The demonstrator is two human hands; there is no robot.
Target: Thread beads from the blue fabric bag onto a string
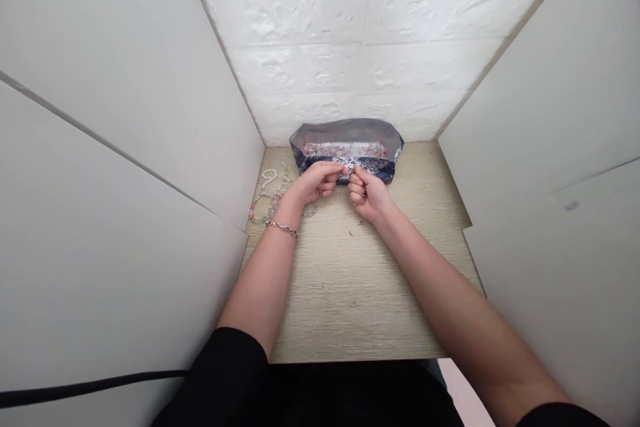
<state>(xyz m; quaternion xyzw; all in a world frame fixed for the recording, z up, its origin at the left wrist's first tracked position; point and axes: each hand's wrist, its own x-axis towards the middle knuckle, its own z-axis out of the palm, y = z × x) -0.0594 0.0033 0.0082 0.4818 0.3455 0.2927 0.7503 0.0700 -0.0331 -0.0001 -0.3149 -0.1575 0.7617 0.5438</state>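
Both of my hands meet just in front of a dark blue patterned fabric box [380,170] with a grey lining, standing at the back of the wooden tabletop [345,280]. My left hand [315,183] and my right hand [365,193] are curled in pinches around a small silvery item [349,170] held between their fingertips. It is too small to name. Pink and white contents show inside the box. A chain bracelet [283,229] circles my left wrist.
Several bead strands [267,197] lie on the tabletop to the left of my left hand. White panels wall in both sides, and a white textured wall stands behind the box. A black cable [90,387] runs along the lower left.
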